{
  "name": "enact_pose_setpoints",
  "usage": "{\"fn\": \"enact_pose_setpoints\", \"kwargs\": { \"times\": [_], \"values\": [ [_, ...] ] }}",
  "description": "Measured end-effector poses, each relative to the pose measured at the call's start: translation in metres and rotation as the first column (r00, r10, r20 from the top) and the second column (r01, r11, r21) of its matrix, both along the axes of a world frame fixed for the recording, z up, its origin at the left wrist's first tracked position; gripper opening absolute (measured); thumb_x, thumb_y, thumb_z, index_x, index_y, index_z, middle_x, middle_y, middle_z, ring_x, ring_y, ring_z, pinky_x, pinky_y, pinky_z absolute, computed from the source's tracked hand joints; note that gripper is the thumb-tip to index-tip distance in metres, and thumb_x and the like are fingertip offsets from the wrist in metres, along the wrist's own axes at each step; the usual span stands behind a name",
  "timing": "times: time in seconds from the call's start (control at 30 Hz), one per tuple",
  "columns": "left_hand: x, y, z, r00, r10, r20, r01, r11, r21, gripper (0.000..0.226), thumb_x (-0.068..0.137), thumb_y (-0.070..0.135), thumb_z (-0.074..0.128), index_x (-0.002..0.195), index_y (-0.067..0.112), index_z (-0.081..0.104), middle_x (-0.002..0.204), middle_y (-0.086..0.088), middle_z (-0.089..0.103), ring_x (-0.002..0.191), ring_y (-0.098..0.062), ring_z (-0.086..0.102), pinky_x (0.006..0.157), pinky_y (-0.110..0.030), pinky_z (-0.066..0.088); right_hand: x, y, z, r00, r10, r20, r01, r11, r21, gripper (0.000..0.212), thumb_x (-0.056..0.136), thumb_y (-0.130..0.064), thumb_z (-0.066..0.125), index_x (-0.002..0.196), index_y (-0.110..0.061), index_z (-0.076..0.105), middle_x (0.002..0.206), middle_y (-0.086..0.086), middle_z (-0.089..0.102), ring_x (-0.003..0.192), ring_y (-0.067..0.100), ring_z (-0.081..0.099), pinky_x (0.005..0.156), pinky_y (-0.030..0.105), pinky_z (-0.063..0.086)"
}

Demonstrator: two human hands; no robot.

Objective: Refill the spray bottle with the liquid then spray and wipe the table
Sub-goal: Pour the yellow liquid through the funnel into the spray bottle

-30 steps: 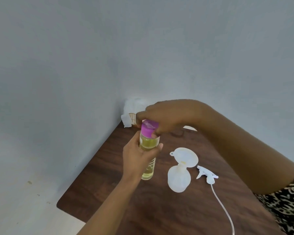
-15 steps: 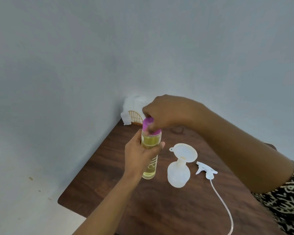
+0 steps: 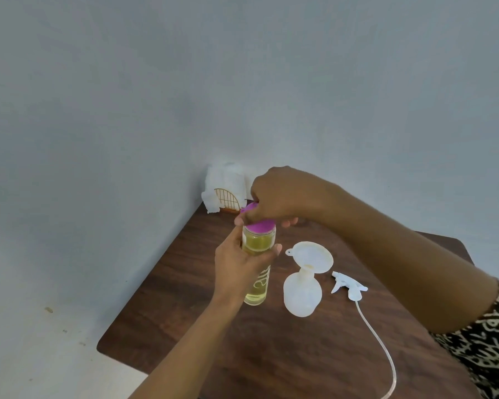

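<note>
A clear bottle of yellow liquid [image 3: 258, 244] stands upright on the brown table [image 3: 185, 312], and my left hand [image 3: 239, 269] grips its body. My right hand [image 3: 283, 194] reaches over from the right and pinches the bottle's purple flip cap [image 3: 261, 225], whose lid stands lifted at the back. To the right stands the translucent white spray bottle [image 3: 301, 295] with a white funnel [image 3: 311, 256] in its neck. The white spray head [image 3: 349, 285] lies on the table beside it, its long tube [image 3: 378, 341] trailing toward me.
White tissues in a gold wire holder [image 3: 226, 191] stand at the table's far corner against the grey wall. The table's left edge drops to a pale floor [image 3: 41, 355]. My patterned sleeve [image 3: 490, 338] shows at the lower right.
My right hand has shifted on the purple cap, and the cap's lid now stands flipped up. The left hand keeps hold of the bottle, which stays upright in place.
</note>
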State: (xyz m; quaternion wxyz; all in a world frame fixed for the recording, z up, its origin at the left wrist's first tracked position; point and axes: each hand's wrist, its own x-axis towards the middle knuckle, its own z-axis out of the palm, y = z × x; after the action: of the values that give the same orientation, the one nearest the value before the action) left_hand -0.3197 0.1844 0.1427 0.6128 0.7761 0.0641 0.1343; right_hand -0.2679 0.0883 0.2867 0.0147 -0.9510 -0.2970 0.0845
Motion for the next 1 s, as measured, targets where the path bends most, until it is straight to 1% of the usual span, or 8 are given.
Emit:
{"fn": "enact_pose_setpoints", "kwargs": {
  "times": [0.2,0.37,0.5,0.57,0.67,0.73,0.83,1.0],
  "values": [
    [0.003,-0.004,-0.003,1.0,-0.01,-0.015,0.01,1.0,0.014,0.041,0.067,0.028,0.085,0.103,0.024,0.065,0.092,0.011,0.072,0.083,-0.007,0.069,0.077,-0.021,0.054,0.011,-0.017,0.02,0.951,0.167,-0.261,-0.193,0.978,-0.076,0.074,0.085,-0.049,0.062,0.148,-0.033,0.026,0.152,-0.007,0.035,0.133,0.016,0.04,0.099,0.024,0.032],
    [0.003,-0.005,-0.005,1.0,-0.029,-0.004,0.029,0.999,0.026,0.042,0.068,0.025,0.085,0.105,0.022,0.066,0.091,0.008,0.072,0.083,-0.008,0.07,0.075,-0.02,0.055,0.005,-0.005,0.014,0.975,-0.152,-0.161,0.15,0.988,-0.022,0.072,0.086,-0.072,0.036,0.071,-0.007,0.063,0.064,0.01,0.069,0.05,0.017,0.064,0.059,0.025,0.05],
    [0.006,-0.005,-0.004,1.0,-0.006,-0.013,0.006,1.0,-0.001,0.043,0.067,0.025,0.086,0.105,0.024,0.065,0.09,0.012,0.072,0.082,-0.002,0.068,0.072,-0.013,0.052,0.005,0.004,0.002,0.999,-0.048,-0.008,0.046,0.984,-0.17,0.055,0.085,-0.062,0.052,0.063,-0.012,0.056,0.041,0.0,0.054,0.041,0.013,0.053,0.05,0.024,0.039],
    [0.006,-0.004,-0.004,1.0,-0.01,-0.005,0.01,1.0,0.01,0.041,0.067,0.026,0.086,0.102,0.024,0.065,0.088,0.011,0.072,0.081,-0.003,0.069,0.07,-0.012,0.052,0.013,0.002,0.008,0.994,0.037,-0.106,-0.058,0.979,-0.197,0.036,0.085,-0.046,0.062,0.096,-0.013,0.062,0.066,0.001,0.063,0.057,0.014,0.06,0.057,0.024,0.044],
    [0.006,-0.004,-0.004,1.0,-0.004,0.005,0.004,0.999,0.041,0.039,0.067,0.027,0.085,0.1,0.021,0.066,0.087,0.009,0.072,0.079,-0.005,0.069,0.07,-0.014,0.052,0.02,-0.006,0.021,0.951,0.163,-0.262,-0.228,0.943,-0.241,0.082,0.077,-0.033,0.076,0.143,-0.033,0.028,0.141,0.0,0.046,0.121,0.021,0.05,0.096,0.033,0.044],
    [0.006,-0.004,-0.003,1.0,-0.001,0.005,0.001,0.999,0.038,0.037,0.068,0.028,0.085,0.099,0.026,0.065,0.087,0.012,0.071,0.079,-0.003,0.069,0.069,-0.012,0.051,0.019,-0.012,0.028,0.95,0.144,-0.276,-0.199,0.963,-0.184,0.091,0.077,-0.044,0.074,0.148,-0.032,0.019,0.152,-0.002,0.033,0.133,0.021,0.04,0.105,0.033,0.037],
    [0.006,-0.005,-0.003,1.0,-0.006,-0.007,0.006,0.999,0.036,0.039,0.068,0.028,0.085,0.1,0.03,0.063,0.09,0.014,0.071,0.082,-0.002,0.068,0.072,-0.012,0.052,0.012,-0.008,0.025,0.983,-0.062,-0.174,0.033,0.986,-0.162,0.069,0.077,-0.072,0.053,0.111,-0.013,0.061,0.101,0.009,0.069,0.086,0.02,0.067,0.073,0.029,0.051],
    [0.007,-0.005,-0.002,1.0,-0.007,-0.004,0.008,1.0,0.021,0.038,0.068,0.025,0.085,0.1,0.023,0.065,0.085,0.013,0.072,0.079,0.001,0.068,0.067,-0.01,0.05,-0.001,0.01,0.0,0.997,-0.074,0.033,0.08,0.975,-0.209,0.062,0.089,-0.065,0.041,0.058,-0.012,0.044,0.052,0.003,0.046,0.049,0.015,0.046,0.054,0.025,0.036]
  ]
}}
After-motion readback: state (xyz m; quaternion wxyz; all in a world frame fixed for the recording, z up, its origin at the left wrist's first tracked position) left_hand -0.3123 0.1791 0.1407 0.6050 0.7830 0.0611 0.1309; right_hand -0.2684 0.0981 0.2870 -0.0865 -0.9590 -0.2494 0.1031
